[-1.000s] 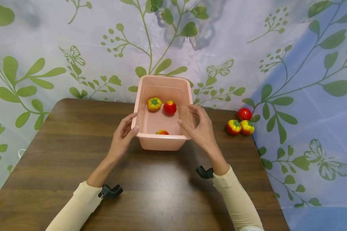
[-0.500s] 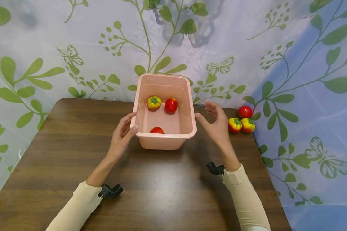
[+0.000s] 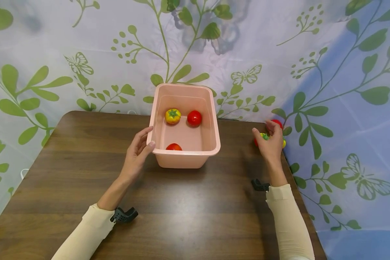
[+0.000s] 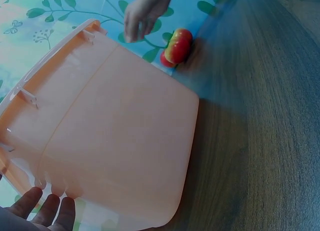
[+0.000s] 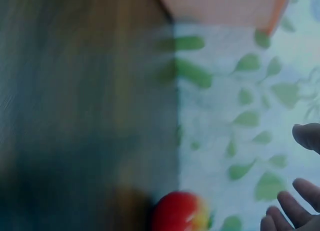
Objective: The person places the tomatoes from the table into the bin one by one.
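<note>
A pink plastic bin (image 3: 182, 161) stands toward the back of the table. My left hand (image 3: 135, 153) holds its left rim, the thumb near the front corner and the fingers along the outer wall. Inside lie a yellow tomato-like fruit (image 3: 172, 116) with a green star-shaped top, a glossy red one (image 3: 194, 118), and another red one (image 3: 174, 147) partly hidden by the front rim. My right hand (image 3: 271, 142) is over several similar red-and-yellow fruits (image 4: 178, 47) at the far right, thumb and fingers apart. It covers part of them in the head view.
The brown wooden table (image 3: 188, 206) ends at a patterned cloth backdrop (image 3: 110, 68) behind and on the right. The table's right edge runs close beside the fruit group. A dark camera mount (image 3: 124, 215) sits on my left wrist.
My right hand has left the bin's right rim and moved right to the loose fruits. The two red fruits inside the bin have rolled slightly. My left hand has stayed put.
</note>
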`<state>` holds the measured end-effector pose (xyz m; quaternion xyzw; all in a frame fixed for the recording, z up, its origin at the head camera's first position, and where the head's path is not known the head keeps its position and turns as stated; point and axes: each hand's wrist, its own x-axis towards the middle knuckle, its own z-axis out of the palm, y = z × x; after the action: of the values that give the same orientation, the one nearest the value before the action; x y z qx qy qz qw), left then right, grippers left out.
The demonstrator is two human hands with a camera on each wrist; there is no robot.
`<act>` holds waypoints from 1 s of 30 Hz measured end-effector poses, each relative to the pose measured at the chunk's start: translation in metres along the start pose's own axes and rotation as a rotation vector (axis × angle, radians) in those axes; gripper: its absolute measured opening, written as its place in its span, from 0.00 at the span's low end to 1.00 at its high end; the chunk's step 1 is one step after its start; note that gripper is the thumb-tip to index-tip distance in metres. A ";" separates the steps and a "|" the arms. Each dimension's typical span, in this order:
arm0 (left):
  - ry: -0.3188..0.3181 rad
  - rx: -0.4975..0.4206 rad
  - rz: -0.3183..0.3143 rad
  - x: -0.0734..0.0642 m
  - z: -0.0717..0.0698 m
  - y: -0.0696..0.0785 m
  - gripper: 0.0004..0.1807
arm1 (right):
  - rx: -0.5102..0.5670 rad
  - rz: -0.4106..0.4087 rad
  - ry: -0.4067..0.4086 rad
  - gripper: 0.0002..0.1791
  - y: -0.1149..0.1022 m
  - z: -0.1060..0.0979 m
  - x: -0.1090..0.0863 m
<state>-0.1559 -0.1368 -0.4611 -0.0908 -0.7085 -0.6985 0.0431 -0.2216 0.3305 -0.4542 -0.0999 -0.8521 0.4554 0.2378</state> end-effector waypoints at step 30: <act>-0.008 -0.035 0.040 0.000 -0.001 -0.004 0.30 | -0.192 0.133 -0.132 0.38 0.073 0.012 -0.010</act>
<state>-0.1570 -0.1380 -0.4654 -0.1083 -0.6943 -0.7095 0.0526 -0.2220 0.3588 -0.5237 -0.1482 -0.8970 0.3923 0.1396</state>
